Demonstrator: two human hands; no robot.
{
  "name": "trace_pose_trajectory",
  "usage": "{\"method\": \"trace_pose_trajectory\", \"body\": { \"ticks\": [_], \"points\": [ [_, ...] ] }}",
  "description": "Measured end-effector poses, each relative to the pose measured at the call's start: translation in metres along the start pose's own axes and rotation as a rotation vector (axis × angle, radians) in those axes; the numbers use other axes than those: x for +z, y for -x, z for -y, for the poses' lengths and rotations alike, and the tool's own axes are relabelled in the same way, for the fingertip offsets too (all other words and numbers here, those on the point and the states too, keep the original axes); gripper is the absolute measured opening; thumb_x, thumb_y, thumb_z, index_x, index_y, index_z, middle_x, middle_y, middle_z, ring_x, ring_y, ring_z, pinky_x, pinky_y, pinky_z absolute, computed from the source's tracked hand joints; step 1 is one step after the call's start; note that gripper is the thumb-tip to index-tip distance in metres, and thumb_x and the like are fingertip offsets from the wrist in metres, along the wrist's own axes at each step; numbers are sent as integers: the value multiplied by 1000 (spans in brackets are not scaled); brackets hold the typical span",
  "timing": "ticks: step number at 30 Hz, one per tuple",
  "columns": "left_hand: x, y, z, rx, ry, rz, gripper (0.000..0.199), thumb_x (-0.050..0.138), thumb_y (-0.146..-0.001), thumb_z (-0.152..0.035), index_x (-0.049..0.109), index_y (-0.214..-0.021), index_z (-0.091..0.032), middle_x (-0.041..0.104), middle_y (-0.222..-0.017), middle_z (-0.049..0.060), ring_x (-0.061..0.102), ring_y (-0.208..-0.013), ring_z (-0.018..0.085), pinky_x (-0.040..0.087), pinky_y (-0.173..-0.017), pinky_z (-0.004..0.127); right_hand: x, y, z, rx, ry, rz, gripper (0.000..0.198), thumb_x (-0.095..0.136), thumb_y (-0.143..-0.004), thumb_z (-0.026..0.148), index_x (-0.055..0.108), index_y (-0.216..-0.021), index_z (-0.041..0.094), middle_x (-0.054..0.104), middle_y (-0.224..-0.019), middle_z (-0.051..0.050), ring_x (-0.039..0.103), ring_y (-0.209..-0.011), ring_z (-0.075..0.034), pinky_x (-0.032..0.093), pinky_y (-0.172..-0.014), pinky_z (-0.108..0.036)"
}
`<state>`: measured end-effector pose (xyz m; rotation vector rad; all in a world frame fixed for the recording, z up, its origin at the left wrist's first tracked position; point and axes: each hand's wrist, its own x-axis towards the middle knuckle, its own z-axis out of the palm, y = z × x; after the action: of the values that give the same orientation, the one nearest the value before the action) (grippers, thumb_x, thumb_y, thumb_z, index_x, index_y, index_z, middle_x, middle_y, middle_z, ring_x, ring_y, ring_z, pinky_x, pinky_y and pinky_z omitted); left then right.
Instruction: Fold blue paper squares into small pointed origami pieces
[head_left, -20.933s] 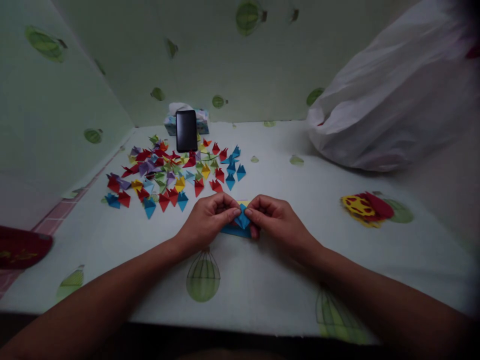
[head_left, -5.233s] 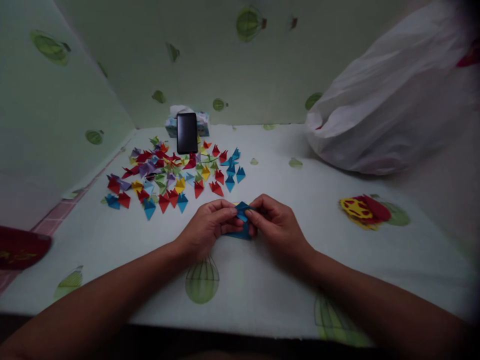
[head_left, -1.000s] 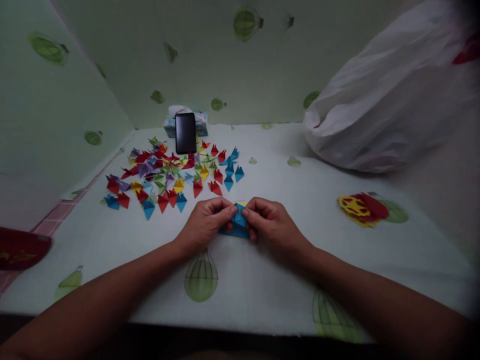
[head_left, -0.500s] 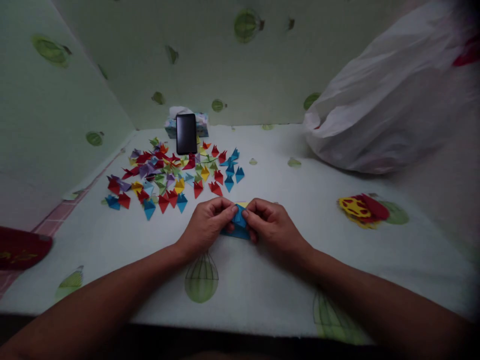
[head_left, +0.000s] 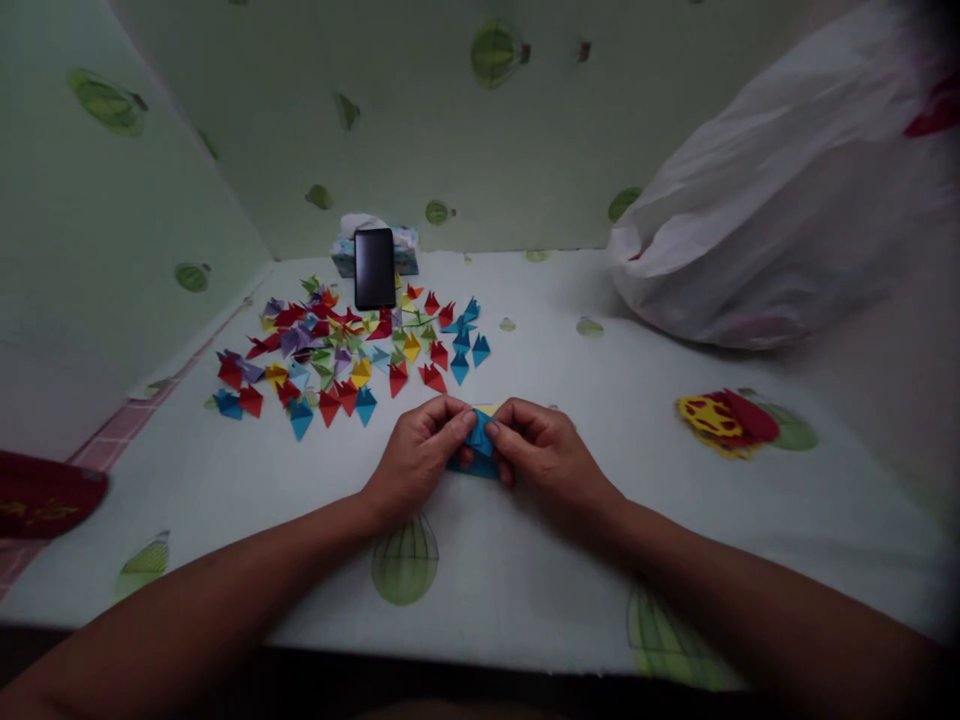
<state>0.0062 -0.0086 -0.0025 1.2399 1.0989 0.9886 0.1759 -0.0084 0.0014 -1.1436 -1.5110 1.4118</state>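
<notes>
A small folded blue paper (head_left: 481,435) is pinched between my two hands at the middle of the table. My left hand (head_left: 425,448) grips its left side, with the thumb on top. On its right side, the thumb and fingers of my right hand (head_left: 541,450) are closed on it. More blue paper (head_left: 472,467) lies flat just below, and a pale yellow edge (head_left: 486,409) shows behind; I cannot tell if they are separate sheets. Beyond my left hand spread many small folded paper pieces (head_left: 347,393) in red, blue, yellow, green and purple.
A dark phone (head_left: 374,268) leans on a tissue box (head_left: 406,253) at the back. At the right stand a large white plastic bag (head_left: 735,230) and yellow and red cut-outs (head_left: 712,415). A dark red object (head_left: 52,495) lies at the left edge. Walls rise behind and left.
Both hands stay on the blue paper in nearly the same pose. The whole view has shifted very slightly; nothing else has visibly moved.
</notes>
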Motion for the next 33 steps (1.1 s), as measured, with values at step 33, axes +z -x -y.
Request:
{"method": "trace_pose_trajectory", "body": {
  "ticks": [33],
  "points": [
    [-1,4,1,140,-270,-41,26,56,-95,-41,55,-82,-19,56,-62,-4,52,-52,10,41,-51,22,2,0,-9,102,-282,222,24,66,-86,37,63,-76,16,60,-64,2,52,-44,-7,41,-45,-21]
  ]
}}
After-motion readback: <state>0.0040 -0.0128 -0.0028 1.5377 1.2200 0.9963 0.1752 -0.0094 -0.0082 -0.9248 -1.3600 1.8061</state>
